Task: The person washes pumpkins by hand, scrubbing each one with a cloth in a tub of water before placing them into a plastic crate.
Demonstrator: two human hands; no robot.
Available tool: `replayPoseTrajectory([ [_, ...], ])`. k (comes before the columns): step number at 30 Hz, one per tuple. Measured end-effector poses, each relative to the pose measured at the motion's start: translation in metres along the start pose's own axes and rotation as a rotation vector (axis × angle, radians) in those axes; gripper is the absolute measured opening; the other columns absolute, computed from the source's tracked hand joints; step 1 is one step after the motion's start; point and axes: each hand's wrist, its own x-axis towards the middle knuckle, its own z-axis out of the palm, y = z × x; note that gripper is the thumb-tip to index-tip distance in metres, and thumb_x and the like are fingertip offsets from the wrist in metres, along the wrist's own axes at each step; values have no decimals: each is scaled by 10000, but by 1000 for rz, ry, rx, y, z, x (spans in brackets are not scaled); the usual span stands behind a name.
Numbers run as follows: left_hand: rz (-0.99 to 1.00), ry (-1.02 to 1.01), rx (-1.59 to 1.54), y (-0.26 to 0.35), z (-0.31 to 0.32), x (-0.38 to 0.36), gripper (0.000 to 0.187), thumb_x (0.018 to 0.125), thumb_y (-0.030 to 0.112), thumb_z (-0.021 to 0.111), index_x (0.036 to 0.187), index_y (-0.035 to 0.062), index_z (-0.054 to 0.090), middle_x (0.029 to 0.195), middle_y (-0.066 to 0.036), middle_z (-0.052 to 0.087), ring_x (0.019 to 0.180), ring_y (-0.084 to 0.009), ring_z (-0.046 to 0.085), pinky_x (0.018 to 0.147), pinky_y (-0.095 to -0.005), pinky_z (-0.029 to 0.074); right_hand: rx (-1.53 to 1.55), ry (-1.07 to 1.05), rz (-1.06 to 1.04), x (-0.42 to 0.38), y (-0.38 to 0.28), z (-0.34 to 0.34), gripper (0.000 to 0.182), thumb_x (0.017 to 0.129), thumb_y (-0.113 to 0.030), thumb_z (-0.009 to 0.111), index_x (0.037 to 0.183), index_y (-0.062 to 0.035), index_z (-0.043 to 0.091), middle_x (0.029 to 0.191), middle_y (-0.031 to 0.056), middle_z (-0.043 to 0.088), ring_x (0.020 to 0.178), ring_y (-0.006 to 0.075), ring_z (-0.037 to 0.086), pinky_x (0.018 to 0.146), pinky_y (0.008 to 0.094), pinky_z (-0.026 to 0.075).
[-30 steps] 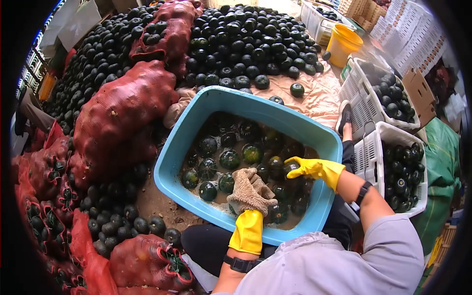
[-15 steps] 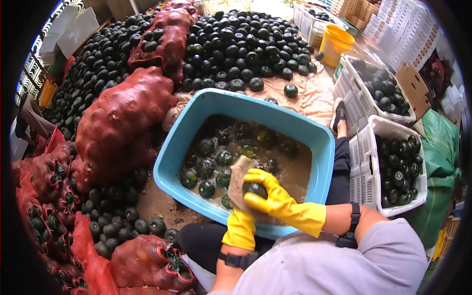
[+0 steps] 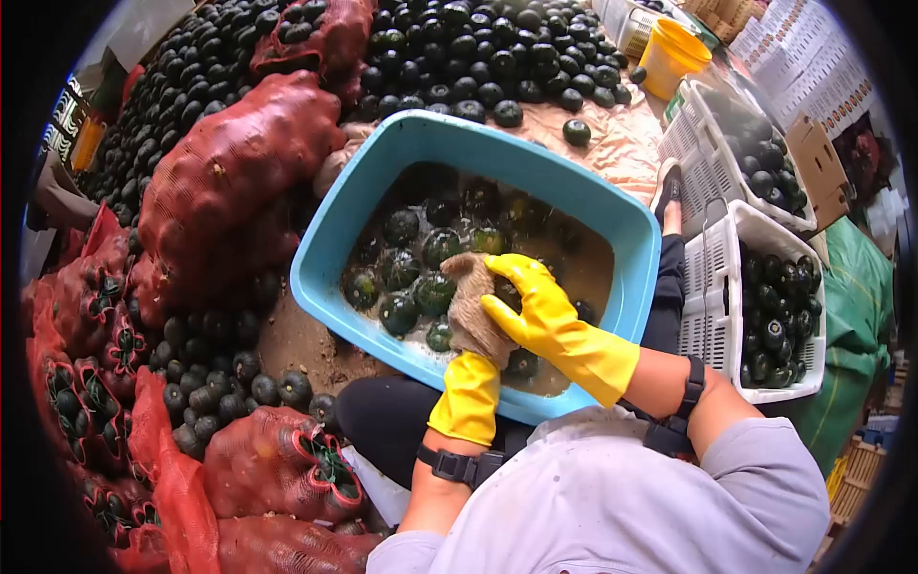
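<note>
Both hands in yellow gloves, together over blue tub (image 3: 344, 215): left hand (image 3: 475, 320) under brown cloth (image 3: 470, 304), right hand (image 3: 532, 304) closed around dark squash (image 3: 508, 294), above muddy water.

Over the near edge of a blue tub (image 3: 382, 153) of muddy water, the right hand (image 3: 531, 301) in a yellow glove closes its grip on a dark squash (image 3: 504, 291). The left hand (image 3: 470, 330) presses a brown cloth (image 3: 469, 306) against it. More squash float near the tub's left edge. A white crate (image 3: 712, 316) stands beside its right edge.
</note>
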Motion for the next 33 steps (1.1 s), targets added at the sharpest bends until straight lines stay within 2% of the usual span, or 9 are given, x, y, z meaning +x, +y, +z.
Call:
replayPoseTrajectory([
  [4, -288, -229, -443, -9, -15, -3, 664, 710, 323, 868, 1283, 80, 638, 1246, -131, 691, 1131, -329, 671, 1004, -411, 534, 976, -281, 789, 5, -8, -28, 379, 1005, -136, 693, 1372, -66, 626, 1254, 108, 690, 1024, 164, 698, 939, 330, 570],
  [7, -14, -219, 283, 6, -5, -8, 849, 636, 375, 874, 1378, 93, 572, 1379, -121, 631, 1367, -277, 541, 1215, -420, 380, 1362, 244, 763, -8, 17, 7, 450, 1031, -140, 678, 1463, -87, 566, 1308, 108, 691, 1119, 167, 680, 1026, 326, 546],
  [11, -188, -109, -189, 4, -10, -8, 1047, 461, 388, 1002, 1347, 67, 547, 1272, -123, 659, 1163, -296, 658, 1038, -411, 526, 346, -129, 170, -11, 26, -27, 723, 950, -211, 780, 1572, -77, 436, 1393, 186, 629, 1265, 275, 621, 1106, 398, 484],
  [15, -286, -11, -455, 10, -12, -4, 936, 477, 388, 999, 1289, 76, 654, 1172, -112, 708, 1145, -322, 668, 1042, -433, 521, 512, -540, 540, 8, 1, -65, 686, 908, -165, 771, 1529, -115, 484, 1310, 109, 647, 1204, 231, 637, 1092, 377, 483],
  [18, 67, 5, 234, -18, 0, -18, 888, 513, 387, 952, 1298, 95, 658, 1161, -137, 693, 1173, -336, 646, 1102, -415, 475, 1296, -224, 887, -10, 21, -21, 598, 949, -238, 757, 1476, -91, 516, 1317, 63, 649, 1194, 178, 636, 1077, 353, 500],
  [21, -350, -75, -47, 27, -17, 0, 910, 490, 385, 943, 1306, 95, 665, 1187, -135, 694, 1204, -335, 641, 1116, -407, 466, 742, 87, 582, -37, 48, 17, 689, 899, -329, 835, 1438, -27, 530, 1381, 123, 606, 1238, 230, 600, 1065, 395, 502],
  [25, -65, -153, -92, 30, -30, 4, 918, 497, 381, 965, 1294, 42, 660, 1250, -146, 692, 1219, -340, 652, 1042, -403, 532, 135, -522, 399, -6, 3, -52, 803, 827, -165, 852, 1530, -106, 470, 1430, 186, 531, 1287, 293, 576, 1132, 410, 445],
  [29, 63, 66, 72, -16, 2, -20, 775, 567, 418, 945, 1224, 105, 678, 1153, -129, 700, 1116, -359, 665, 1006, -408, 528, 1190, -197, 699, -17, 19, -19, 692, 920, -360, 825, 1472, -75, 521, 1343, 67, 629, 1249, 185, 579, 1108, 371, 464],
  [33, -271, -26, 51, 18, -10, -2, 950, 456, 315, 966, 1313, 84, 628, 1280, -140, 651, 1235, -341, 610, 1103, -405, 472, 217, 22, 452, -30, 26, 0, 782, 854, -308, 875, 1471, -29, 485, 1383, 148, 598, 1304, 274, 564, 1141, 407, 439],
])
